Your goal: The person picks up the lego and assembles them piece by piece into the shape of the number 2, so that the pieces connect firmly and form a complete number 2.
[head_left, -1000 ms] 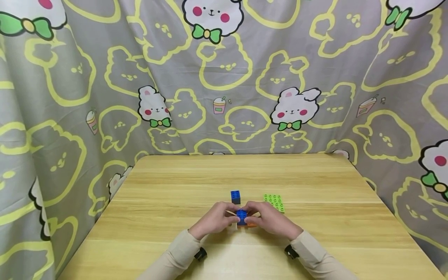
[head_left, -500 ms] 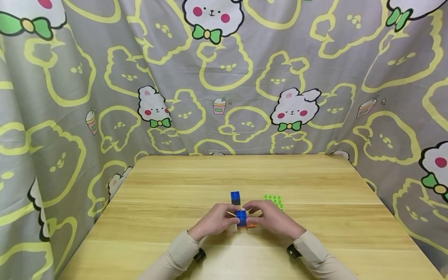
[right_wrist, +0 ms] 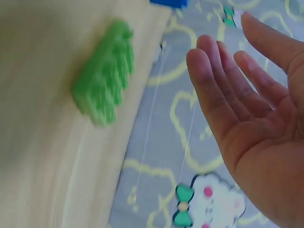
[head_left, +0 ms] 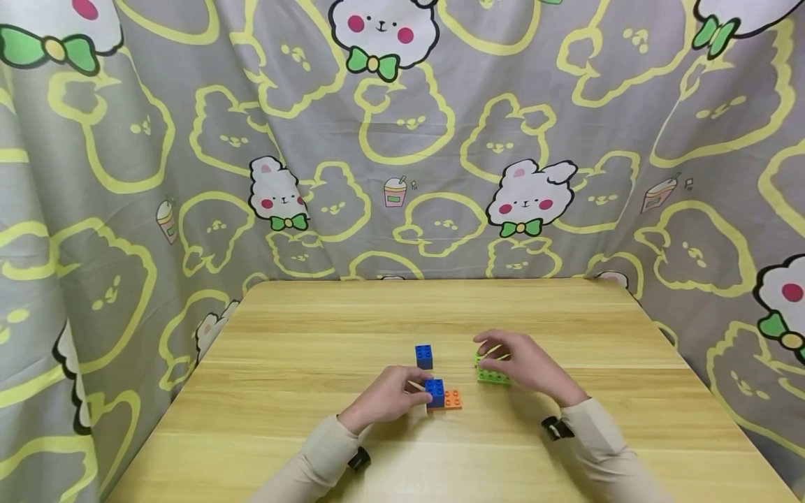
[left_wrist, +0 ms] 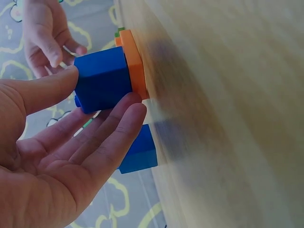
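Hanging across the far, left and right sides: grey cloth [head_left: 377, 241], creased, printed with yellow animal outlines, white animal heads with green bows. Table [head_left: 302, 328] is pale wood-grain, far edge up against the cloth, soft glare near middle. Label-like bits: green patch on the far printed cup [head_left: 395, 193], plus a tiny mark beside it, too small to read.

Left hand [head_left: 386, 398] grips the near blue block [head_left: 434, 393], thumb against fingers; block sits on the left part of the orange plate [head_left: 453, 399], on the table. Far blue block [head_left: 424, 357] stands just beyond, apart. Right hand [head_left: 528, 363] is released, fingers loosely curved, near the green plate [head_left: 493, 377] at right; right wrist view shows a gap between. Tan sleeves [head_left: 594, 426] on both arms.
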`<action>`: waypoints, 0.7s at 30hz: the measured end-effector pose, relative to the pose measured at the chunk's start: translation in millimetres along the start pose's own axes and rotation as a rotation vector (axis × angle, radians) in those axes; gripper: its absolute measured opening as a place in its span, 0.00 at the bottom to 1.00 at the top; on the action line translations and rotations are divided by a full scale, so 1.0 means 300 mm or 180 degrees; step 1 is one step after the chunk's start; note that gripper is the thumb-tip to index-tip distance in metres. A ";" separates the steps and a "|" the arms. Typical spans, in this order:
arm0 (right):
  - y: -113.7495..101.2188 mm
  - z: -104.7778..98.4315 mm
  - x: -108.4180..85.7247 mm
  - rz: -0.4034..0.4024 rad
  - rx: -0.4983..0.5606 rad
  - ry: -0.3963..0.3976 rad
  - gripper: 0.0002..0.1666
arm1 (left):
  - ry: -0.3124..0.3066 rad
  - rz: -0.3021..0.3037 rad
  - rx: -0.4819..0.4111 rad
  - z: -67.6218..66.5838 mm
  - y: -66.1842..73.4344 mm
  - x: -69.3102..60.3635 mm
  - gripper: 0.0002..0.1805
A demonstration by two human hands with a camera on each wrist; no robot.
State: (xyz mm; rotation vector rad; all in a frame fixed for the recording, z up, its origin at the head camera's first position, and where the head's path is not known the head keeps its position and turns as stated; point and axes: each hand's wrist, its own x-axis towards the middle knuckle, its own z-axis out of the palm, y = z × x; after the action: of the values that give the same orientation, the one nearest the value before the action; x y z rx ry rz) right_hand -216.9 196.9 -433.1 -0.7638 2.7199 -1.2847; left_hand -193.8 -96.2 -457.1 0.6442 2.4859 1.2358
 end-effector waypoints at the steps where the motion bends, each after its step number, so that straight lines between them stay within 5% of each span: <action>1: 0.009 -0.019 -0.004 0.0046 0.0036 0.0022 0.22 | 0.0000 0.0001 -0.0005 0.000 0.000 -0.001 0.17; 6: 0.056 -0.101 -0.029 0.0319 0.0241 0.0049 0.24 | 0.0002 -0.0006 -0.0013 -0.001 -0.002 -0.004 0.18; 12: 0.106 -0.141 -0.049 0.0409 0.0541 -0.0361 0.25 | 0.0002 -0.0006 -0.0032 -0.002 -0.003 -0.005 0.18; 21: 0.154 -0.121 -0.050 0.0449 0.0018 -0.0543 0.21 | -0.0011 0.0005 -0.0049 -0.003 0.002 -0.004 0.17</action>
State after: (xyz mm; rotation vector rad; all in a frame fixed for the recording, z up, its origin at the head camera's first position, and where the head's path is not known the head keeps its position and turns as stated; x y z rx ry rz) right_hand -231.5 254.5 -445.7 -0.6361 2.5823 -1.1420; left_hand -192.9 -97.1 -456.0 0.6443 2.4709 1.2523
